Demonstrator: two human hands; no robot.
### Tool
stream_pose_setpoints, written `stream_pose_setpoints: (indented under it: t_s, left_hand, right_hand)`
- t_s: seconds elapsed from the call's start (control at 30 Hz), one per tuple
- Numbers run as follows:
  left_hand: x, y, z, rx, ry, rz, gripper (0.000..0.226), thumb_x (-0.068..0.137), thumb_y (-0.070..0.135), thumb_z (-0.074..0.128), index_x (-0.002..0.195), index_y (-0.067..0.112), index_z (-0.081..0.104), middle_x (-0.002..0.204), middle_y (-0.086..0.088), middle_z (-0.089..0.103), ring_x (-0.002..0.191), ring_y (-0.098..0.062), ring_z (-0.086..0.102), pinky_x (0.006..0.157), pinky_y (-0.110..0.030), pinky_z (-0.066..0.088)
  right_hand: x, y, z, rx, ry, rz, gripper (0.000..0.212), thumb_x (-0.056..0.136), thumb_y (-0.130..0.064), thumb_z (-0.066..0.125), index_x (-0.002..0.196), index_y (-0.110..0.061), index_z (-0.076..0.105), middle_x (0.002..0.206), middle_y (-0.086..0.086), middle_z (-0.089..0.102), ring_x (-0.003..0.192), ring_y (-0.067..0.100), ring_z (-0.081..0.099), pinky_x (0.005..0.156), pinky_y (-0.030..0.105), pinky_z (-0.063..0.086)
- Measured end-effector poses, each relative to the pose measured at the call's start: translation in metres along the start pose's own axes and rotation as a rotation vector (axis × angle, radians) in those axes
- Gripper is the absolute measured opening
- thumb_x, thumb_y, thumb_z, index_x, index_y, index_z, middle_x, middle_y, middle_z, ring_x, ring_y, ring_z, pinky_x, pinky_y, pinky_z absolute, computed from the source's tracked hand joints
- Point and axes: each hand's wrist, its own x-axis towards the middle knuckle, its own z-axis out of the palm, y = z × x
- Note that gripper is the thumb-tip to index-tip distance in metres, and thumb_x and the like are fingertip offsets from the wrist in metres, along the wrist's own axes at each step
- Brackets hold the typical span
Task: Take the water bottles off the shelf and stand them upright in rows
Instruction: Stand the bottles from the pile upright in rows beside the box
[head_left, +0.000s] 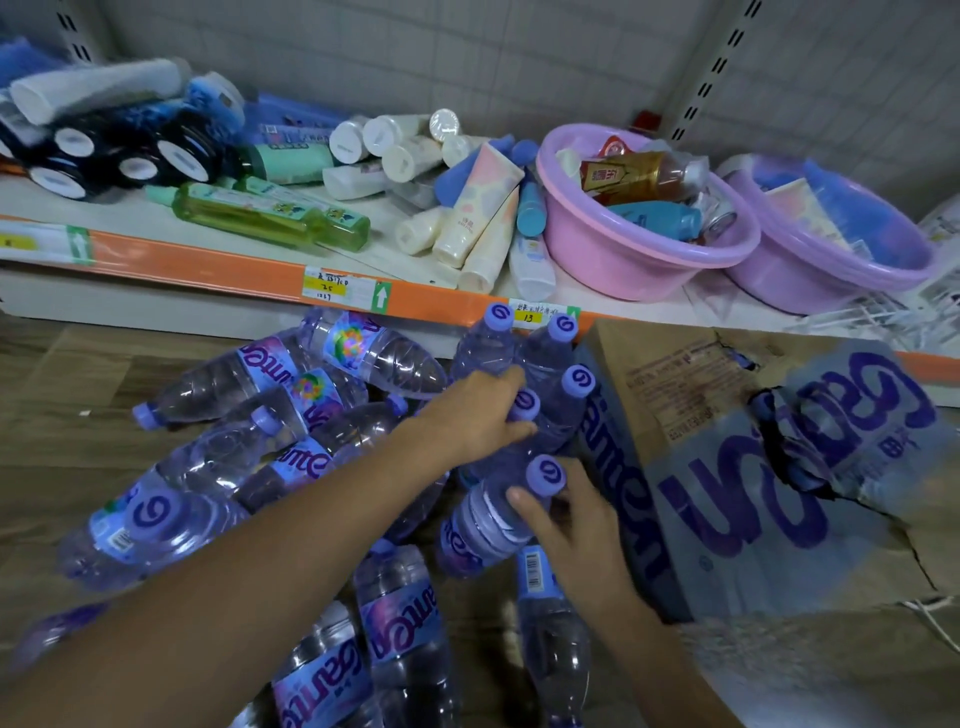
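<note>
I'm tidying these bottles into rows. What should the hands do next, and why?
Probably set the bottle that the right hand grips upright beside the standing bottles that the left hand steadies: it leans, and a gap shows there.

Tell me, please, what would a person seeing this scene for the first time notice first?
Probably the heap of clear water bottles with purple caps lying on the wooden floor, with a few upright bottles beside a torn cardboard box. The left hand grips one upright bottle, while the right hand holds another bottle below its cap. Above, the shelf carries two pink basins with mixed goods.
</note>
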Motion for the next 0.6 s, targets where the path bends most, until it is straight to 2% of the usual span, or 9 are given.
stream_pose_setpoints:
  t_s: [0.07,0.13,0.23,0.3,0.37,0.43,0.47,0.5,0.6]
  left_hand:
    - [-0.001,0.005,0.003,0.027,-0.029,0.031,0.038,0.084,0.033,0.061,0.101,0.005,0.042,0.089,-0.012,0.055,0.086,-0.029,0.053,0.072,-0.037,0.044]
    - [-0.001,0.002,0.003,0.018,0.008,0.043,0.036,0.085,0.032,0.06,0.1,0.005,0.043,0.088,-0.013,0.056,0.086,-0.03,0.055,0.069,-0.036,0.04]
    - [-0.005,-0.009,0.004,-0.065,0.022,0.065,0.038,0.084,0.033,0.063,0.104,0.005,0.046,0.097,-0.014,0.063,0.088,-0.03,0.059,0.076,-0.037,0.048]
    - [-0.011,-0.013,0.001,-0.164,-0.025,0.07,0.04,0.082,0.032,0.065,0.111,0.009,0.05,0.095,-0.009,0.064,0.081,-0.021,0.057,0.077,-0.031,0.047]
    - [-0.017,-0.02,-0.004,-0.222,-0.061,-0.012,0.041,0.082,0.035,0.065,0.114,0.013,0.052,0.088,-0.004,0.061,0.078,-0.017,0.054,0.074,-0.025,0.042]
    - [-0.025,-0.035,-0.005,-0.139,-0.137,-0.183,0.036,0.086,0.041,0.057,0.104,0.01,0.058,0.085,-0.009,0.058,0.08,-0.022,0.055,0.073,-0.028,0.041]
    - [-0.031,-0.041,-0.003,-0.051,-0.22,-0.275,0.037,0.09,0.04,0.051,0.097,0.005,0.06,0.087,-0.015,0.059,0.083,-0.027,0.058,0.074,-0.031,0.043]
    - [-0.038,-0.046,0.001,0.037,-0.291,-0.347,0.037,0.092,0.033,0.047,0.1,0.001,0.061,0.097,-0.02,0.062,0.09,-0.032,0.061,0.078,-0.034,0.046]
    - [-0.052,-0.044,0.022,0.215,-0.35,-0.427,0.035,0.089,0.008,0.045,0.123,0.0,0.051,0.127,-0.023,0.052,0.115,-0.035,0.054,0.089,-0.036,0.046]
  right_hand:
    - [0.001,0.002,0.002,0.002,-0.064,0.012,0.023,0.084,-0.039,0.064,0.103,-0.035,0.052,0.096,-0.013,0.065,0.09,0.003,0.063,0.076,0.021,0.052]
    - [0.006,-0.001,0.003,-0.03,-0.112,-0.01,0.027,0.085,-0.035,0.063,0.109,-0.031,0.053,0.101,-0.011,0.064,0.094,0.005,0.062,0.08,0.026,0.053]
    - [0.007,-0.006,0.006,-0.067,-0.161,-0.035,0.032,0.08,-0.044,0.064,0.106,-0.029,0.053,0.103,-0.01,0.06,0.095,0.006,0.06,0.083,0.035,0.053]
    - [0.004,-0.01,0.01,-0.096,-0.192,-0.023,0.039,0.072,-0.055,0.061,0.101,-0.032,0.051,0.102,-0.011,0.057,0.094,0.005,0.058,0.082,0.036,0.052]
    - [0.001,-0.012,0.014,-0.139,-0.235,-0.033,0.039,0.068,-0.056,0.06,0.097,-0.033,0.047,0.099,-0.012,0.056,0.092,0.006,0.057,0.081,0.035,0.051]
    - [-0.001,-0.012,0.017,-0.164,-0.24,-0.05,0.035,0.07,-0.052,0.061,0.094,-0.034,0.043,0.094,-0.013,0.055,0.091,0.009,0.055,0.08,0.036,0.05]
    - [-0.002,-0.011,0.018,-0.155,-0.226,-0.052,0.034,0.069,-0.052,0.06,0.093,-0.035,0.042,0.093,-0.013,0.055,0.091,0.009,0.055,0.08,0.037,0.05]
    - [-0.002,-0.01,0.02,-0.142,-0.216,-0.048,0.035,0.067,-0.054,0.058,0.092,-0.036,0.042,0.093,-0.014,0.055,0.092,0.009,0.055,0.081,0.037,0.05]
    - [-0.003,-0.011,0.02,-0.135,-0.216,-0.041,0.038,0.065,-0.057,0.058,0.093,-0.037,0.042,0.095,-0.015,0.055,0.095,0.009,0.056,0.084,0.036,0.049]
